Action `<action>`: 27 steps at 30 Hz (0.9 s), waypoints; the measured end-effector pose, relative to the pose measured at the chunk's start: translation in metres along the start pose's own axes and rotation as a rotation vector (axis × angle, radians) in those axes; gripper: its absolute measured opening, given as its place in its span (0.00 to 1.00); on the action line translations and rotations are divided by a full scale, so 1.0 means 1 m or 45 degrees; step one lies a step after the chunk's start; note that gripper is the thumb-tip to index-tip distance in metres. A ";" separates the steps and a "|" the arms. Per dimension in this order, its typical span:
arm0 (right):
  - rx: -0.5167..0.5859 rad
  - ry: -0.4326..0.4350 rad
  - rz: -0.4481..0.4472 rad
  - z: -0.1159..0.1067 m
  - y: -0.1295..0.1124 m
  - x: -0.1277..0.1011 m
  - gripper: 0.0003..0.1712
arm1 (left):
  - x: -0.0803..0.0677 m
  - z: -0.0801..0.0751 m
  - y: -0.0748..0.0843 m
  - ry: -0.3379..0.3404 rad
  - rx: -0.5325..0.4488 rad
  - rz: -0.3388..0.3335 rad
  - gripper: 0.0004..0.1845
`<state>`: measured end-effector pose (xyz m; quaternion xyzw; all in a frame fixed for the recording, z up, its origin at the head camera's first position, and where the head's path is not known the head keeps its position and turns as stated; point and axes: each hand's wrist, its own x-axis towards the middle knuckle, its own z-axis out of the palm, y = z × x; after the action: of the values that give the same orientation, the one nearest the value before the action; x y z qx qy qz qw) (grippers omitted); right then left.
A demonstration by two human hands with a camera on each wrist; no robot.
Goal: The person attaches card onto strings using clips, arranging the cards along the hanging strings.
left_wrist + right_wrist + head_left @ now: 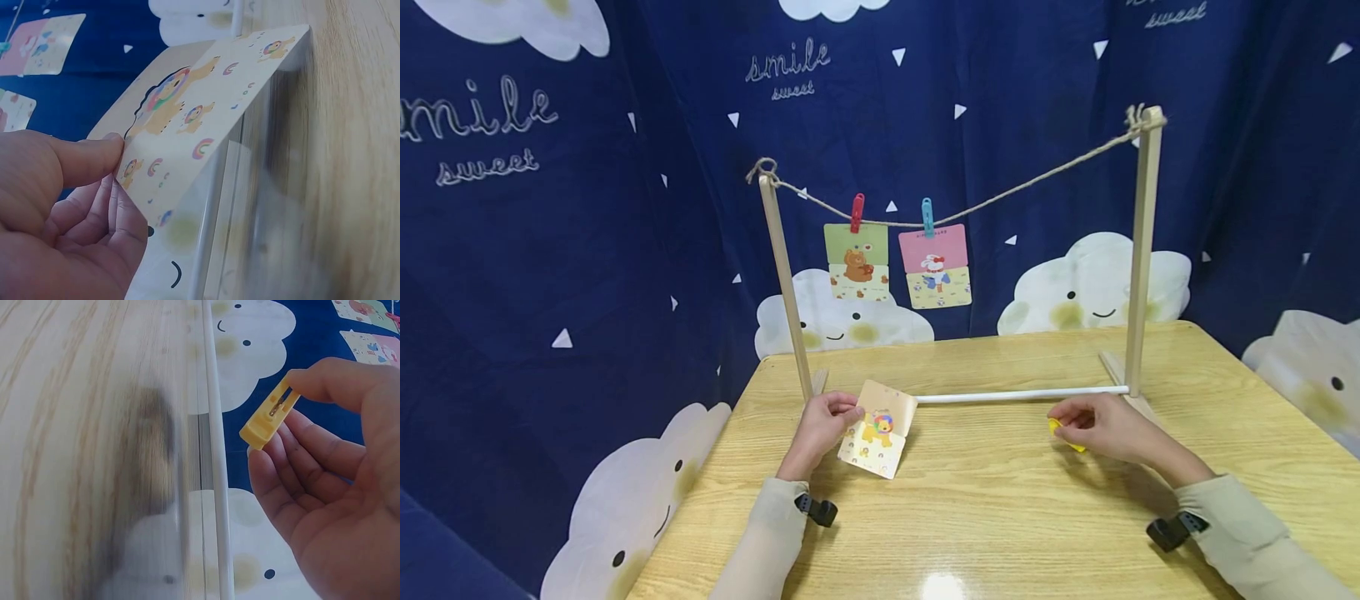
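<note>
At your left fingertips (94, 159), thumb and fingers pinched the near edge of the lion card (878, 428), which stood tilted with its lower edge on the wooden table (1000, 517), beside the rack's left post (786, 283). Your right hand (1105, 429) pinched a yellow clothespin (267, 422) between thumb and forefinger, just above the table near the white base rod (1022, 395). Behind, two cards (895, 265) hung pegged on the twine (1037, 179).
</note>
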<state>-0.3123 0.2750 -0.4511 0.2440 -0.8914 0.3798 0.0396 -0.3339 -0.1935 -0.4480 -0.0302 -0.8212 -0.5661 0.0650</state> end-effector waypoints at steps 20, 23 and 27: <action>0.002 0.055 0.008 0.003 0.001 -0.001 0.12 | -0.001 0.013 0.011 -0.047 -0.024 0.098 0.07; -0.002 0.059 0.011 0.003 0.000 0.000 0.12 | -0.002 0.013 0.015 -0.056 -0.015 0.123 0.06; 0.004 0.054 0.006 0.003 -0.002 0.001 0.12 | -0.003 0.015 0.019 -0.057 -0.021 0.155 0.06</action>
<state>-0.3119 0.2714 -0.4516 0.2341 -0.8903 0.3865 0.0573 -0.3299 -0.1723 -0.4365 -0.0933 -0.8144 -0.5670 0.0808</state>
